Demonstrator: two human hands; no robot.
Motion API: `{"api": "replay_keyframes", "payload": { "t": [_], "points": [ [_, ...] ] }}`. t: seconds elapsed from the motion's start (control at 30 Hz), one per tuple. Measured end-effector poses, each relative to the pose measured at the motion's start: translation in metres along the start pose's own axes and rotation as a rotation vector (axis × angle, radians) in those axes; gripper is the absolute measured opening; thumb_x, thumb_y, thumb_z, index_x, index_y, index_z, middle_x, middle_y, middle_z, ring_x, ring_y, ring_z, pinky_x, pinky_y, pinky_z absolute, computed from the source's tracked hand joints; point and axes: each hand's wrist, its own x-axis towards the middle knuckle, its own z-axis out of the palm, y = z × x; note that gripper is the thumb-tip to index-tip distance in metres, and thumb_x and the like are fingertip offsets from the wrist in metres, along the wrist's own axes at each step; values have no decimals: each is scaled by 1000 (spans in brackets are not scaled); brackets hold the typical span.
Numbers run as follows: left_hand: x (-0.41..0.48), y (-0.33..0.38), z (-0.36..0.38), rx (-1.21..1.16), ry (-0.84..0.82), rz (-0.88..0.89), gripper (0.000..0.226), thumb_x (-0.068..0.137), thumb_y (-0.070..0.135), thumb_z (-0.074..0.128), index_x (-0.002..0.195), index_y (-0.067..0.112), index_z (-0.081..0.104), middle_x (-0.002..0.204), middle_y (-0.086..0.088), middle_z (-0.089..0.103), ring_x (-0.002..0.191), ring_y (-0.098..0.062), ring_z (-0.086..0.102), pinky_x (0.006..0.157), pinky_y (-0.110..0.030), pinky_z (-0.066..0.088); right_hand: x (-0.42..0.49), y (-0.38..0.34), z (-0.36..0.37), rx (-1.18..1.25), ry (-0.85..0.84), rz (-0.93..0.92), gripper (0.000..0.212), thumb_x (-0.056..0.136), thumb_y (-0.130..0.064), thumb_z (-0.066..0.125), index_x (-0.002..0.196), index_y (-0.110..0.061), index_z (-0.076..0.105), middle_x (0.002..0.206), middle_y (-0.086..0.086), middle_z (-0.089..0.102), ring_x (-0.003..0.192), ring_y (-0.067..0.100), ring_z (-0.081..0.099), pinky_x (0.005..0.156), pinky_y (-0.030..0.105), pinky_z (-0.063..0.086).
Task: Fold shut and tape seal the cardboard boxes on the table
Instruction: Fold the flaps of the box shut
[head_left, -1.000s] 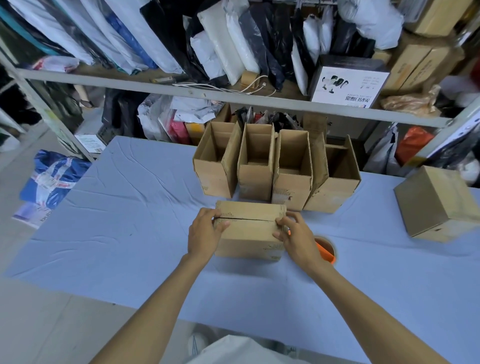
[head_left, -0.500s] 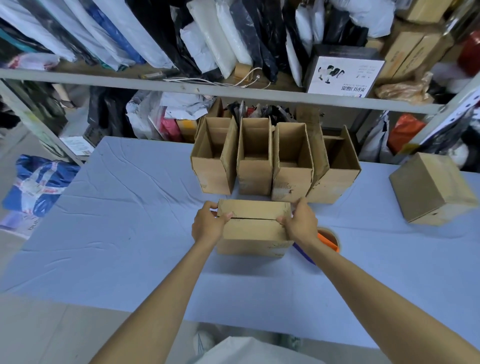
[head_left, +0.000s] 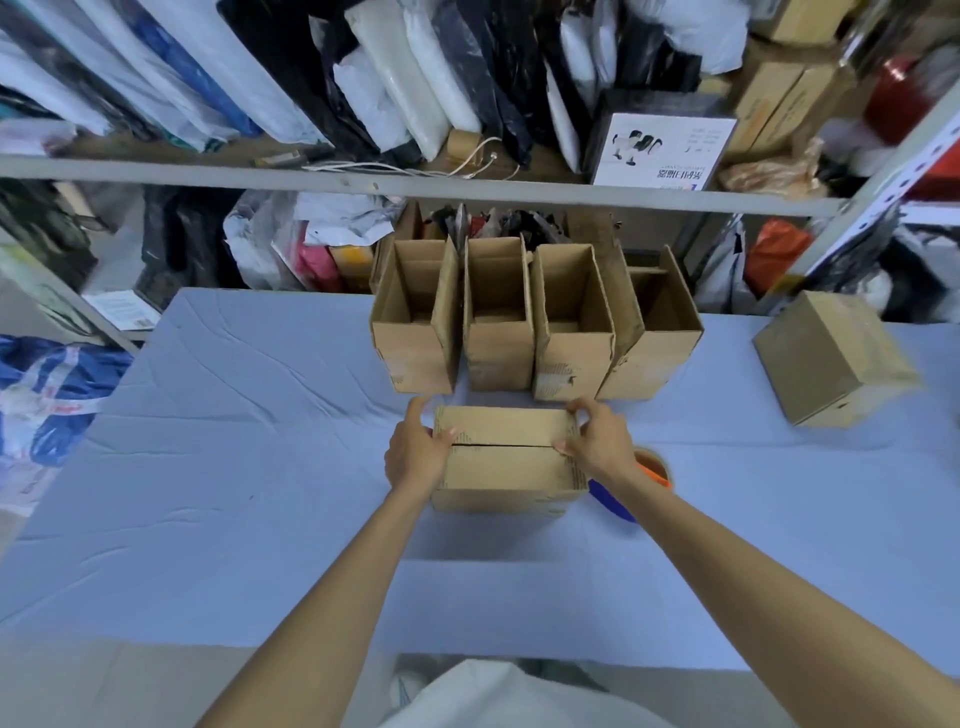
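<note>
While hands (head_left: 509, 449) grip box (head_left: 506, 465), print unreadable

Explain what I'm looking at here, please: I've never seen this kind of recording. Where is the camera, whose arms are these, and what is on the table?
No machine is involved: a person works with bare hands, and the single wide-angle camera sits on their head, looking forward and down. The left hand and right hand grip the two ends of a cardboard box whose top flaps are folded shut; I see no tape over the seam. It rests on a table covered in pale blue cloth. Behind it stand four open boxes in a row, and another closed box lies far right. Beside the right wrist an orange and blue tape dispenser peeks out. Cluttered shelves fill the background.
</note>
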Motion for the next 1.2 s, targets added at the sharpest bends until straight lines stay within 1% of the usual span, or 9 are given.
{"api": "replay_keyframes", "payload": {
  "t": [0.1, 0.17, 0.27, 0.43, 0.6, 0.77, 1.03, 1.13, 1.2],
  "points": [
    [-4, -4, 3, 92, 21, 91, 38, 96, 41, 53, 132, 32, 48, 110, -3, 58, 86, -15, 52, 78, -31, 38, 1, 5, -3, 11, -12, -38, 43, 77, -15, 78, 115, -15, 57, 106, 5, 63, 95, 23, 60, 81, 31, 42],
    [-6, -10, 2, 70, 0, 120, 43, 95, 49, 50, 135, 35, 46, 111, -1, 58, 87, -11, 53, 79, -29, 38, 3, 8, -3, 9, -26, -50, 42, 77, -16, 79, 111, -17, 55, 101, 5, 63, 93, 23, 60, 81, 36, 48],
    [-9, -17, -1, 12, -67, 97, 50, 91, 58, 50, 139, 46, 40, 109, 5, 58, 92, -11, 56, 78, -30, 43, 8, 10, -2, -9, -32, -52, 44, 75, -19, 81, 109, -20, 53, 100, 5, 63, 93, 24, 60, 83, 44, 52],
    [-9, -12, 8, -40, -37, 23, 56, 90, 54, 57, 142, 49, 35, 114, 2, 56, 101, -19, 57, 90, -38, 45, 20, 20, -6, -3, -76, -102, 42, 79, -28, 77, 113, -26, 52, 92, -2, 62, 86, 19, 59, 78, 42, 51],
    [-12, 2, 15, -77, 45, -67, 52, 94, 36, 59, 142, 44, 40, 85, 11, 51, 88, -16, 51, 80, -31, 40, 31, 23, -11, -6, -136, -106, 46, 73, -34, 82, 107, -31, 51, 84, -3, 63, 82, 19, 61, 75, 44, 53],
    [-8, -6, 19, -54, 35, -82, 53, 91, 51, 57, 140, 53, 36, 123, 0, 56, 113, -21, 54, 93, -38, 42, 37, 29, -11, -4, -145, -115, 49, 71, -37, 83, 108, -32, 52, 87, -5, 63, 86, 17, 60, 74, 39, 51],
    [-3, -8, 17, -123, 15, -60, 57, 86, 51, 64, 138, 50, 40, 116, 0, 56, 110, -22, 55, 94, -39, 42, 27, 28, -9, 115, -94, -85, 54, 72, -37, 82, 116, -29, 51, 93, -6, 61, 87, 14, 58, 74, 37, 49],
    [-1, -9, 18, -128, 23, -52, 56, 88, 46, 65, 138, 49, 41, 112, 1, 56, 109, -22, 55, 90, -38, 41, 18, 45, -8, 269, 67, 25, 50, 86, -46, 66, 120, -15, 47, 99, 1, 61, 86, 17, 57, 74, 34, 47],
    [0, -11, 18, -135, 20, -37, 56, 87, 47, 65, 138, 48, 41, 113, 0, 56, 108, -21, 55, 90, -38, 41, 16, 61, -6, 135, 184, 171, 36, 93, -35, 57, 112, -7, 48, 102, 8, 62, 85, 22, 54, 73, 35, 42]
  ]
}}
